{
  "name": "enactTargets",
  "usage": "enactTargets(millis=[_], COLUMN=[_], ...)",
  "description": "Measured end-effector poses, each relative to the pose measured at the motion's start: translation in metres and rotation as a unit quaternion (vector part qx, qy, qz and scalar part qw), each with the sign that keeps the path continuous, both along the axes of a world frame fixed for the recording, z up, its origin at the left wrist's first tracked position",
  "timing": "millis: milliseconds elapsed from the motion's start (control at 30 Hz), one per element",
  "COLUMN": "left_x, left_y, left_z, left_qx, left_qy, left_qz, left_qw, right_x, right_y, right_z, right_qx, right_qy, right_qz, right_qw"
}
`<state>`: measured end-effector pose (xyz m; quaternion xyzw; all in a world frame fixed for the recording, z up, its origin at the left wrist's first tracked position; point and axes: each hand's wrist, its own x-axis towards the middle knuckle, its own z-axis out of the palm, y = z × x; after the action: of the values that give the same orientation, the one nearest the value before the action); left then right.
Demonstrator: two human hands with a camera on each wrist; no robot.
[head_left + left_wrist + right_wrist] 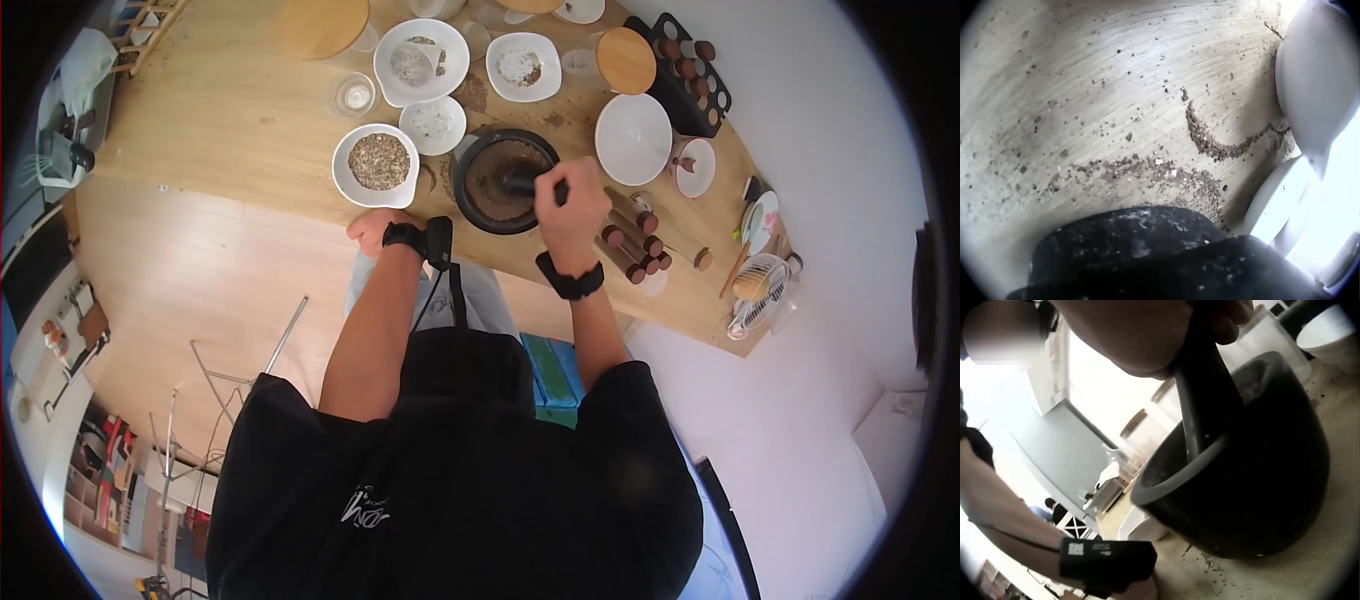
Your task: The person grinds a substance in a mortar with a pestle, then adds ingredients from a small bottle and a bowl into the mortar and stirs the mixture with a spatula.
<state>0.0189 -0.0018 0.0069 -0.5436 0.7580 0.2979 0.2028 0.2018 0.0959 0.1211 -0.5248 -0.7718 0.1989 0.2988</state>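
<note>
Two hands: right (570, 205) grips pestle (525, 180) in mortar (505, 180); left (375, 230) rests on table (250, 130).

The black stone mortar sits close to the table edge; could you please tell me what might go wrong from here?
The black stone mortar stands unheld: the left hand rests at the wooden table's edge, so the right hand's black pestle strokes could shift it. The white bowl of ground seeds stands close and might get knocked. More grit could scatter.
</note>
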Motion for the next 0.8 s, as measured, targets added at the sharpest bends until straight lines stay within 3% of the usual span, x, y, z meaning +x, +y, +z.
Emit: enactTargets(millis=[33,67,167,200,233,300,367,433,500,567,633,700,767,800], left_x=[0.002,0.002,0.001,0.002,0.004,0.002,0.001,0.003,0.005,0.005,0.003,0.001,0.003,0.004], left_y=[-0.008,-0.004,0.008,0.002,-0.008,-0.002,-0.004,-0.01,-0.009,-0.006,0.003,0.005,0.001,0.001], left_z=[-0.017,-0.011,0.012,-0.001,-0.021,-0.019,-0.014,-0.026,-0.026,-0.023,0.0,0.003,-0.005,-0.008], left_qx=[-0.017,-0.033,-0.024,-0.023,-0.037,-0.047,-0.031,-0.039,-0.042,-0.052,-0.044,-0.029,-0.038,-0.036], left_qy=[0.001,0.003,-0.015,-0.016,-0.008,0.003,-0.008,-0.001,0.005,0.019,0.016,0.013,0.007,0.007], left_qz=[-0.047,-0.09,-0.035,-0.035,-0.071,-0.101,-0.042,-0.066,-0.086,-0.097,-0.059,-0.015,-0.05,-0.048], left_qw=[0.999,0.995,0.999,0.999,0.997,0.994,0.999,0.997,0.995,0.994,0.997,0.999,0.998,0.998], right_x=[-0.002,-0.006,-0.007,-0.006,-0.005,-0.007,-0.01,-0.006,-0.003,-0.01,-0.017,-0.009,-0.002,-0.006], right_y=[-0.003,-0.005,-0.01,-0.006,-0.003,0.001,-0.014,-0.009,0.001,-0.002,-0.018,-0.012,-0.001,-0.002], right_z=[-0.002,-0.005,-0.003,-0.001,0.0,-0.002,-0.001,0.005,-0.001,-0.004,0.002,0.007,-0.001,-0.004], right_qx=[0.0,0.036,0.051,0.035,0.02,0.021,0.06,0.047,0.019,0.038,0.089,0.053,0.013,0.037], right_qy=[-0.002,-0.009,-0.014,-0.012,-0.011,0.013,-0.015,-0.053,0.011,0.022,-0.028,-0.058,-0.002,0.02], right_qz=[0.002,0.027,0.036,0.028,0.022,-0.018,0.082,0.105,-0.018,-0.018,0.127,0.146,-0.014,-0.035], right_qw=[1.0,0.999,0.998,0.999,1.0,1.0,0.995,0.992,1.0,0.999,0.988,0.986,1.0,0.998])
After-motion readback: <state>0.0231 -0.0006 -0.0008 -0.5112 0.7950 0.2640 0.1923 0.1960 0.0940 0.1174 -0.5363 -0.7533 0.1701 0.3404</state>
